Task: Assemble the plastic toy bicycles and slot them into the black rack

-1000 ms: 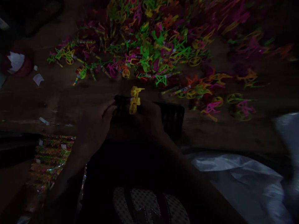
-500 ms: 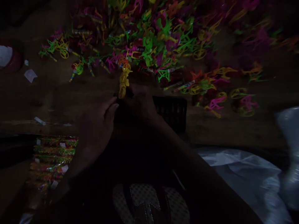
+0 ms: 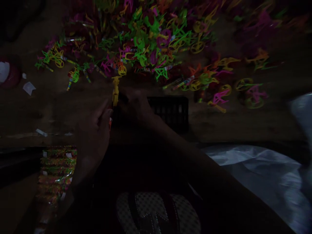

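A small yellow plastic toy [image 3: 115, 91] stands up from the fingertips of my left hand [image 3: 94, 130], thumb and fingers closed on its lower end. A bit of orange [image 3: 110, 123] shows beneath the thumb. My right hand [image 3: 137, 105] is just right of the toy, its fingers curled in deep shadow; what they hold is hidden. Behind both hands spreads a heap of bright plastic toys [image 3: 140, 48] in green, yellow, pink and orange, some with wheels and striped sticks. A black slatted basket [image 3: 170, 112] lies partly behind my right forearm.
Wooden table [image 3: 56, 110] under dim light. A reddish tub [image 3: 14, 76] and paper scraps [image 3: 29, 87] are at left. Packed rows of colourful toys [image 3: 57, 169] lie below the table edge at lower left. Clear plastic sheeting [image 3: 253, 162] covers the lower right.
Both hands and the yellow toy have shifted left and slightly down in view. The toy has turned to show a narrower side. The heap also appears shifted left as the view moved.
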`<control>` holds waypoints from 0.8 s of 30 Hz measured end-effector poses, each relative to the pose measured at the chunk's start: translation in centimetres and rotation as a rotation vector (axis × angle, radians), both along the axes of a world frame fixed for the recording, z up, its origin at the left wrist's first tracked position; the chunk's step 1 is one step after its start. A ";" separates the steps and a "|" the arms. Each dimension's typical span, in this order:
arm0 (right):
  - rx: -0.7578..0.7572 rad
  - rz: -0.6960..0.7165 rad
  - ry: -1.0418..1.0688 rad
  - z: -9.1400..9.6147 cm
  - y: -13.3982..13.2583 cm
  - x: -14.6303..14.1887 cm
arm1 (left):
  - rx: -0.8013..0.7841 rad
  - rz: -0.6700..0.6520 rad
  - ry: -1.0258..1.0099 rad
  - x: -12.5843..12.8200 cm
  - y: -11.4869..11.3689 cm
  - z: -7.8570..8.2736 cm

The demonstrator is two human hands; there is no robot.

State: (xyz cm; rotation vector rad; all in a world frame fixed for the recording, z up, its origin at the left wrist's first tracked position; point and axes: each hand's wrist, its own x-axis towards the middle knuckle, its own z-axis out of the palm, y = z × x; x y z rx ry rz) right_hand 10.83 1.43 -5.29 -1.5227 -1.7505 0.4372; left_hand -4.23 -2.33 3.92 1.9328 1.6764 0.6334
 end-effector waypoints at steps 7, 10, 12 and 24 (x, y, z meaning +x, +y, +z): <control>-0.041 -0.032 -0.117 0.5 -0.4 -1.4 | -0.067 -0.026 -0.012 0.4 -0.2 0.2; -0.061 -0.057 -0.124 0.3 -0.7 -1.7 | -0.077 -0.047 -0.011 0.3 -0.2 0.1; -0.058 -0.063 -0.122 0.1 -0.8 -1.7 | -0.098 -0.042 -0.028 0.2 -0.2 -0.1; -0.036 0.015 -0.217 2.4 -1.8 0.1 | 0.014 -0.012 -0.027 0.1 -0.1 -0.3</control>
